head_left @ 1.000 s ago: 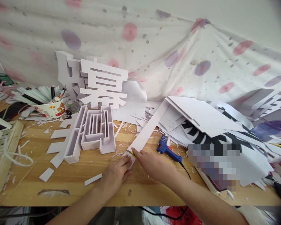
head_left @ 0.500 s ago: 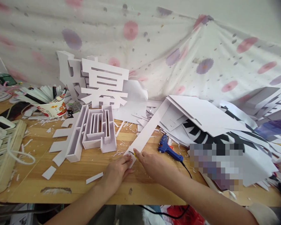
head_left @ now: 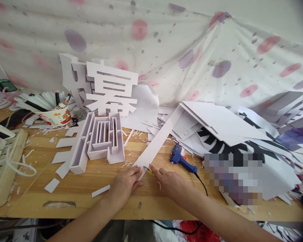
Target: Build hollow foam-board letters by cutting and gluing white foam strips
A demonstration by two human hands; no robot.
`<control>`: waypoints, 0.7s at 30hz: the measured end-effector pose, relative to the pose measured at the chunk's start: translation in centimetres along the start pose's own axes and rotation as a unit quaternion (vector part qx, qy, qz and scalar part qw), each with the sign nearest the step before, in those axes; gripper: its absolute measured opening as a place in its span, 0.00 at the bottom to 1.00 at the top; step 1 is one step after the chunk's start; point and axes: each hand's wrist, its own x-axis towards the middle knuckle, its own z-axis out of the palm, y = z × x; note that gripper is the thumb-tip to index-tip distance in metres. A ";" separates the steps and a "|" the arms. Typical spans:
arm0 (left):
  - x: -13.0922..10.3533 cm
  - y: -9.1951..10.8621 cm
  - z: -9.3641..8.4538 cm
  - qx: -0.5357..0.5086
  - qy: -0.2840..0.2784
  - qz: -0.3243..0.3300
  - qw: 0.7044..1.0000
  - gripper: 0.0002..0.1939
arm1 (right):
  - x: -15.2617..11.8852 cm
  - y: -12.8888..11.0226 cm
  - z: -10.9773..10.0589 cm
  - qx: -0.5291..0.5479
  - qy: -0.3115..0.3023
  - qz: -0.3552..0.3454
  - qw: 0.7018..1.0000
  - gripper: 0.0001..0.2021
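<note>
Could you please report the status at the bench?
Left hand on white strip. Right hand holding yellow cutter. Blue glue gun right of strip.

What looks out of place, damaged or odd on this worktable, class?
The wooden table has a rough, discoloured patch near its front edge, left of the left hand; the surface looks damaged there. White scraps lie scattered about, untidy but seemingly just offcuts. At right, a pixelated area hides whatever lies there.

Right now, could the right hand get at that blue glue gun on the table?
Probably yes: the blue glue gun lies close beyond the right hand and nothing seems to block the way, though that hand holds a yellow cutter.
</note>
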 end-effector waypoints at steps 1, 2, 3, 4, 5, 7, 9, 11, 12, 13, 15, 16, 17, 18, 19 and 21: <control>0.0 0.0 0.0 0.001 0.002 0.002 1.000 0.14 | -0.2 0.0 0.2 0.001 0.003 -0.002 1.000 0.40; -0.1 -0.1 0.1 0.003 0.004 0.003 1.000 0.14 | -0.4 0.1 0.3 -0.001 0.003 -0.004 1.000 0.41; -0.1 -0.1 0.1 0.006 0.005 0.003 1.000 0.14 | -0.5 0.1 0.5 -0.005 -0.001 -0.004 1.000 0.41; -0.1 -0.1 0.2 0.008 0.005 0.004 1.000 0.13 | -0.7 0.1 0.6 -0.010 -0.007 -0.001 1.000 0.42; 0.0 -0.1 0.2 0.010 0.004 0.004 1.000 0.14 | -0.8 0.1 0.7 -0.012 -0.013 0.003 1.000 0.42; 0.0 -0.1 0.2 0.013 0.001 0.004 1.000 0.14 | -1.1 0.1 0.7 -0.007 -0.016 0.012 1.000 0.42; 0.1 -0.1 0.2 0.013 0.001 0.005 1.000 0.14 | -1.3 0.1 0.7 0.004 -0.015 0.019 1.000 0.41; 0.1 -0.1 0.2 0.014 0.004 0.008 1.000 0.14 | -1.6 0.3 0.6 0.019 -0.023 0.023 0.999 0.39; 0.1 -0.2 0.3 0.018 0.005 0.012 1.000 0.14 | -1.7 0.5 0.5 0.027 -0.030 0.023 0.999 0.39; 0.1 -0.2 0.3 0.023 0.004 0.016 1.000 0.14 | -1.8 0.6 0.4 0.035 -0.038 0.023 0.998 0.38; 0.1 -0.4 0.4 0.034 0.005 0.024 0.999 0.13 | -1.8 0.9 0.1 0.054 -0.051 0.027 0.997 0.36; 0.1 -0.4 0.4 0.038 0.006 0.028 0.999 0.13 | -1.8 1.0 -0.1 0.064 -0.053 0.033 0.996 0.35; 0.0 -0.5 0.4 0.041 0.007 0.030 0.999 0.13 | -1.6 1.0 -0.3 0.074 -0.053 0.043 0.995 0.34; 0.0 -0.6 0.4 0.043 0.008 0.031 0.999 0.13 | -1.3 1.0 -0.5 0.086 -0.050 0.052 0.994 0.33; 0.0 -0.6 0.4 0.046 0.008 0.033 0.998 0.13 | -0.9 0.9 -0.7 0.097 -0.046 0.058 0.993 0.33; 0.0 -0.6 0.4 0.056 0.008 0.037 0.998 0.13 | 0.3 0.5 -1.2 0.110 -0.042 0.061 0.991 0.33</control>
